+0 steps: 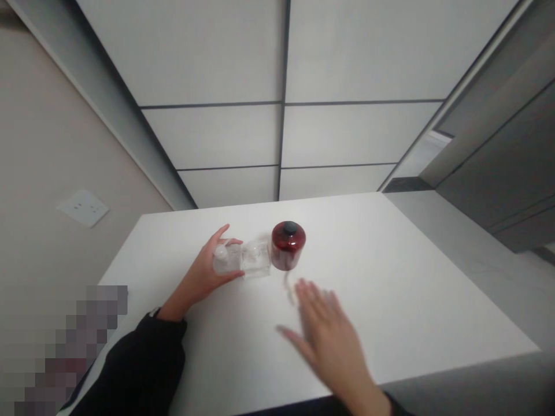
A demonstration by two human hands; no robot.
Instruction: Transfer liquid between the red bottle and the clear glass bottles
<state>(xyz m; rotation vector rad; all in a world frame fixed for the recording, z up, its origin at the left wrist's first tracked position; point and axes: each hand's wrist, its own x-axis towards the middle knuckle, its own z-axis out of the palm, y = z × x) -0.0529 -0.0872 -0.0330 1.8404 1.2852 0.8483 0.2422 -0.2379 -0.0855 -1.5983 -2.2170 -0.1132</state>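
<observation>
My left hand [203, 271] is wrapped around a small clear bottle [227, 260] with a whitish round top, fingers behind it and thumb in front. Against that bottle's right side stands a second, squarish clear bottle [255, 260]. Just beyond it is a dark red, see-through round bottle [288, 247] with a black cap, upright on the table. My right hand [327, 332] is over the table nearer to me, slightly blurred, its thumb spread from the fingers and nothing seen in it. By its fingertips is a thin, pale, blurred strip [290, 287] that I cannot make out.
All of this is on a white table [416, 306]. Behind its far edge rise white panelled doors [217, 138] with dark strips. A wall with a socket plate [84, 208] is on the left. Grey cabinets [511, 167] stand off to the right.
</observation>
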